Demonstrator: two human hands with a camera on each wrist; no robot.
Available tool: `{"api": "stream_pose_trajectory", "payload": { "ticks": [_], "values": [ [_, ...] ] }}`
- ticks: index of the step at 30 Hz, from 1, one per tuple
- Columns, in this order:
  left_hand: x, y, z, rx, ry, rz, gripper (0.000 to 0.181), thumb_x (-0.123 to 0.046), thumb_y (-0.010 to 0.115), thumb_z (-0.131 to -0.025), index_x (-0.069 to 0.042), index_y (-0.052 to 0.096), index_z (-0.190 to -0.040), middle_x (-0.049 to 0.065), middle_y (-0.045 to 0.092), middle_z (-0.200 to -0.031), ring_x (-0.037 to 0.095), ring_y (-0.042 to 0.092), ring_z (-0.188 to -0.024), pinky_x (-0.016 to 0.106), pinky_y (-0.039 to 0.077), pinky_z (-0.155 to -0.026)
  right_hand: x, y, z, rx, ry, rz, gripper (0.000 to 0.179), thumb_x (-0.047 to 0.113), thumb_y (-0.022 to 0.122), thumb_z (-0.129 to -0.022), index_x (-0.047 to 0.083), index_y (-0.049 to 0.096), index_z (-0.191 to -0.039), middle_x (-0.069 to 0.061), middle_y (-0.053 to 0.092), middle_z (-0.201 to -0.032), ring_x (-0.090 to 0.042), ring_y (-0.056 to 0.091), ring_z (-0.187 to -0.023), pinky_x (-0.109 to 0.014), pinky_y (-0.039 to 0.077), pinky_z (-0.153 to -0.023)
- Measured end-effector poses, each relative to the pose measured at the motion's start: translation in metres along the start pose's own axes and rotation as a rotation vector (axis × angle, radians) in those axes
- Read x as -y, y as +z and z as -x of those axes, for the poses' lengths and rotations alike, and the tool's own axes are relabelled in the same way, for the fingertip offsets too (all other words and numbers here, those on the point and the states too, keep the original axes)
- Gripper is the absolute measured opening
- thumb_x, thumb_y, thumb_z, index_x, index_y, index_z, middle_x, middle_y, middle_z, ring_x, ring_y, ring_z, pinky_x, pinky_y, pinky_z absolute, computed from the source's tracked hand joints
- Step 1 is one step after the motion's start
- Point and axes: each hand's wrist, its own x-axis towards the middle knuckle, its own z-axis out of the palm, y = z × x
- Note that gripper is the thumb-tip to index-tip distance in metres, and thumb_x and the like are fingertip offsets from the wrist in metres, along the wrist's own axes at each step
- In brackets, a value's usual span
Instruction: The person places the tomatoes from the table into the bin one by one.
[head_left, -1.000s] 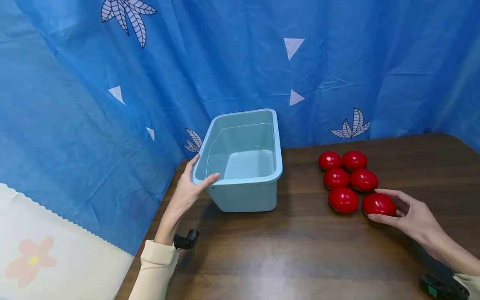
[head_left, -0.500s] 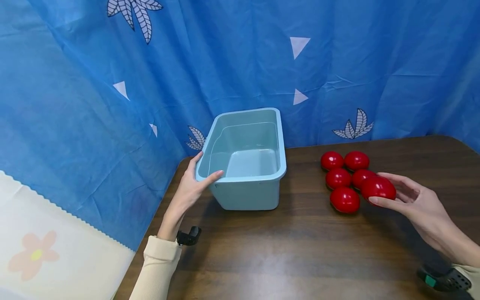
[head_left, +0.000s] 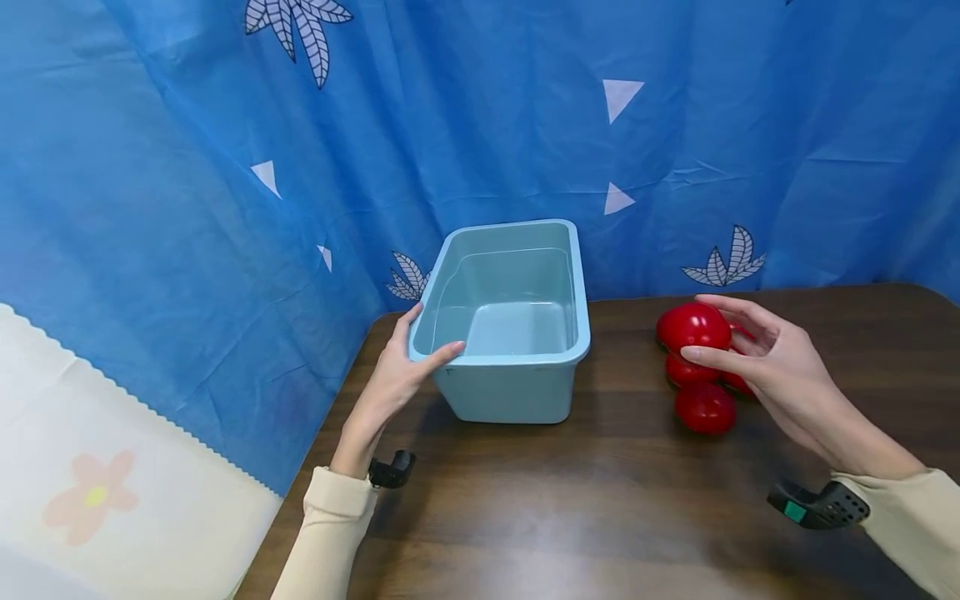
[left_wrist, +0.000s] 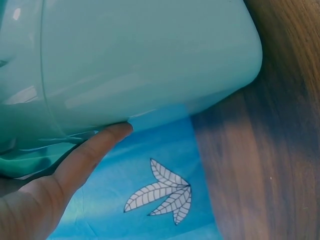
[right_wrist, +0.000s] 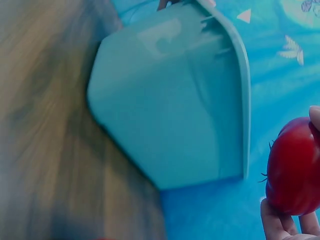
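Note:
A light blue plastic bin [head_left: 510,393] stands on the dark wooden table at the left. My left hand [head_left: 396,373] grips its near left corner, thumb over the rim and fingers along the outer side. In the left wrist view one finger [left_wrist: 90,156] lies against the bin's wall. My right hand [head_left: 783,362] holds a red tomato [head_left: 693,325] between thumb and fingers, raised above the table. Its stem end [right_wrist: 270,170] faces the bin in the right wrist view. Below it lie several more tomatoes [head_left: 705,408], partly hidden behind the held one and the hand.
A blue cloth [head_left: 495,125] with white leaves and triangles hangs behind the table. At the lower left is a pale cloth [head_left: 165,508] with a flower. Bare wooden tabletop [head_left: 570,517] stretches in front of the bin and tomatoes.
My right hand has picked the nearest right tomato up off the table and carried it up and leftward over the others. The left hand keeps its grip on the bin; the head view shifted slightly.

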Motion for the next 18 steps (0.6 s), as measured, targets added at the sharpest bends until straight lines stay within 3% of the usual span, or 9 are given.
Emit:
{"api": "stream_pose_trajectory", "payload": {
  "ticks": [4,11,15,18],
  "values": [
    [0.001,-0.001,0.000,0.003,-0.004,-0.004,0.103,-0.055,0.078,-0.089,-0.025,0.019,-0.167,0.012,0.037,-0.163,0.035,0.046,-0.141,0.060,0.041,-0.114,0.017,0.020,-0.014,0.018,-0.025,0.052,0.068,0.010,0.076,-0.096,0.028,0.048,-0.155,-0.001,0.038,-0.156,-0.012,0.050,-0.125,-0.024,0.061,-0.079],
    [-0.002,0.001,-0.001,-0.002,-0.006,0.002,0.104,-0.057,0.080,-0.087,-0.026,0.020,-0.167,0.012,0.038,-0.163,0.034,0.045,-0.142,0.059,0.041,-0.114,0.056,0.055,-0.045,0.048,-0.056,0.129,0.074,0.021,0.082,-0.093,0.028,0.045,-0.157,-0.006,0.034,-0.164,-0.038,0.039,-0.145,-0.020,0.057,-0.086],
    [-0.002,0.001,0.000,-0.002,-0.011,0.006,0.105,-0.056,0.080,-0.087,-0.026,0.020,-0.167,0.013,0.038,-0.163,0.034,0.045,-0.142,0.059,0.040,-0.115,0.073,0.075,-0.070,0.102,-0.056,0.124,0.075,0.021,0.083,-0.092,0.024,0.046,-0.157,-0.005,0.038,-0.162,-0.036,0.042,-0.144,-0.021,0.056,-0.090],
    [0.000,0.001,0.000,-0.009,-0.013,0.004,0.106,-0.056,0.080,-0.087,-0.025,0.020,-0.167,0.013,0.038,-0.163,0.034,0.045,-0.143,0.059,0.040,-0.115,0.081,0.091,-0.090,0.162,-0.069,0.104,0.070,0.016,0.081,-0.093,0.018,0.047,-0.155,-0.006,0.043,-0.156,-0.032,0.047,-0.138,-0.030,0.057,-0.096]
  ]
}}
